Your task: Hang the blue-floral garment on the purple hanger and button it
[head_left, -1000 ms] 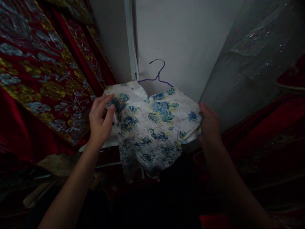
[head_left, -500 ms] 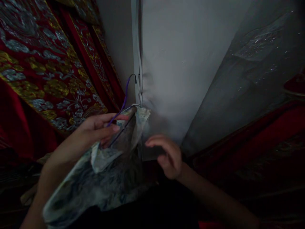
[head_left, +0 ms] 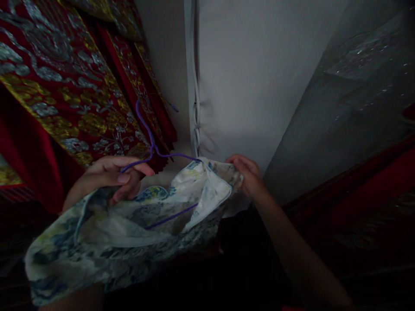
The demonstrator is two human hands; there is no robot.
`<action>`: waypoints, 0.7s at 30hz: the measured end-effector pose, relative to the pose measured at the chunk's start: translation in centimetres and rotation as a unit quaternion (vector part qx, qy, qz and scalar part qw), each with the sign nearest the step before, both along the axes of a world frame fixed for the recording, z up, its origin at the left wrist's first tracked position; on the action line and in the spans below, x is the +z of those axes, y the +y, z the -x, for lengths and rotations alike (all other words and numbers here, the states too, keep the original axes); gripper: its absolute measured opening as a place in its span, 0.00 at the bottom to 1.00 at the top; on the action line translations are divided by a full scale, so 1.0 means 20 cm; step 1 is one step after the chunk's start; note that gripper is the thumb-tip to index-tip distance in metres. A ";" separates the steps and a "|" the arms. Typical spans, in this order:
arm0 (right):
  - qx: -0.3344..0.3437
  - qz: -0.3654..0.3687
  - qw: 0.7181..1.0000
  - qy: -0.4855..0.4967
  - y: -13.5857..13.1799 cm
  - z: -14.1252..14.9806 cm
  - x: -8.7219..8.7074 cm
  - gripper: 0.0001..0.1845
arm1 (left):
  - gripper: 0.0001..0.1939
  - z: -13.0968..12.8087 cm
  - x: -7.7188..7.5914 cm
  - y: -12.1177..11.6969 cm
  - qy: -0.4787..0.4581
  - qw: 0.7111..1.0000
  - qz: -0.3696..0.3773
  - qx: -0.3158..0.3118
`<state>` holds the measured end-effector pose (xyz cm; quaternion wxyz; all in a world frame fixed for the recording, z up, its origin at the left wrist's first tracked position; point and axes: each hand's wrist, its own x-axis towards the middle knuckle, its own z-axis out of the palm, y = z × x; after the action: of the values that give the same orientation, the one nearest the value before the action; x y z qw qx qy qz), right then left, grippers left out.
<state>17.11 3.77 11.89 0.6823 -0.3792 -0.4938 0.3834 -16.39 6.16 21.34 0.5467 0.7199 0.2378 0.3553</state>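
A purple wire clothes hanger [head_left: 152, 144] sits inside the neck opening of a white garment [head_left: 188, 190] with blue and yellow floral print. My left hand [head_left: 119, 177] is closed on the hanger's left arm, with thumb and fingers pinching the wire. At the other end, my right hand [head_left: 248, 172] grips the garment's right shoulder edge. The hanger's hook points up and to the left. Part of its lower bar shows within the neck; the rest is covered by cloth. Dark light blurs the garment's lower folds.
Red fabric embroidered in gold and silver [head_left: 81, 86] hangs at the left. Ahead is a pale wall [head_left: 246, 77] with white cables [head_left: 196, 86] running down it. A translucent sheet with shiny specks [head_left: 359, 65] hangs at the right, above more red cloth [head_left: 350, 177].
My right hand has gone from empty and curled to gripping the garment's shoulder. The garment is spread wider, and the hanger has turned so its whole neck shows. My left hand has shifted left.
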 end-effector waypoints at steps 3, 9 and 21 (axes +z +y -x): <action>0.022 0.053 0.998 0.041 -0.03 -0.07 -0.02 0.25 | 0.14 -0.03 -0.05 0.06 0.002 0.999 0.031 0.041; -0.029 0.073 0.991 0.112 0.05 -0.12 0.02 0.24 | 0.19 -0.06 -0.09 0.13 -0.020 0.992 0.066 0.110; -0.146 -0.053 0.979 0.130 0.42 -0.35 0.17 0.25 | 0.14 0.01 -0.06 0.08 -0.142 0.902 -0.200 0.354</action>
<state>24.04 12.16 15.24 0.8084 -0.3577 -0.3593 0.2989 -16.59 7.74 20.18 0.2569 0.6245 0.3211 0.6640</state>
